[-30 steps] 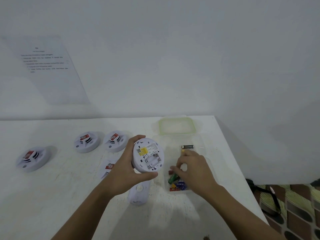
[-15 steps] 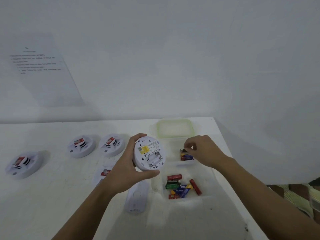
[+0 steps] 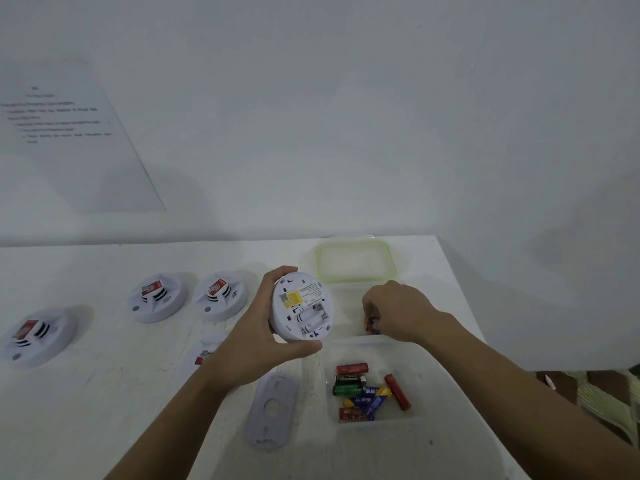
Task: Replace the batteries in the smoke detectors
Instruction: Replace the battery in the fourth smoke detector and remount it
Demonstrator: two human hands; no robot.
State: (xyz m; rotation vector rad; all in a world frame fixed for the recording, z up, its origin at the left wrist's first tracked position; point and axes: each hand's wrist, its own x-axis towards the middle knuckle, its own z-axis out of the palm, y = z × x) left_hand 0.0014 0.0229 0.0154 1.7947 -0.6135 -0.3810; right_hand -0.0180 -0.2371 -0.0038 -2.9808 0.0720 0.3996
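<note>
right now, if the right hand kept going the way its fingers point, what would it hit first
The batteries in the far compartment: the right hand points left and down at them and seems to pinch them. Past them, likely the smoke detector that the left hand holds; depth is unclear.

the held smoke detector (image 3: 302, 308) is white, with a yellow label and black print. the left detector (image 3: 34, 336), middle detector (image 3: 157, 296) and right detector (image 3: 220, 295) are white, each with a red sticker and black slots. the mounting plate (image 3: 272, 410) is pale grey. the lid (image 3: 355, 261) has a pale green rim. in the clear tub (image 3: 433, 393) lie a red battery (image 3: 352, 368), a green battery (image 3: 346, 389) and blue-and-yellow batteries (image 3: 370, 398) (one more is black). the pinched battery (image 3: 371, 322) shows blue and orange. the floor cloth (image 3: 602, 400) is striped brown and pale green.
</note>
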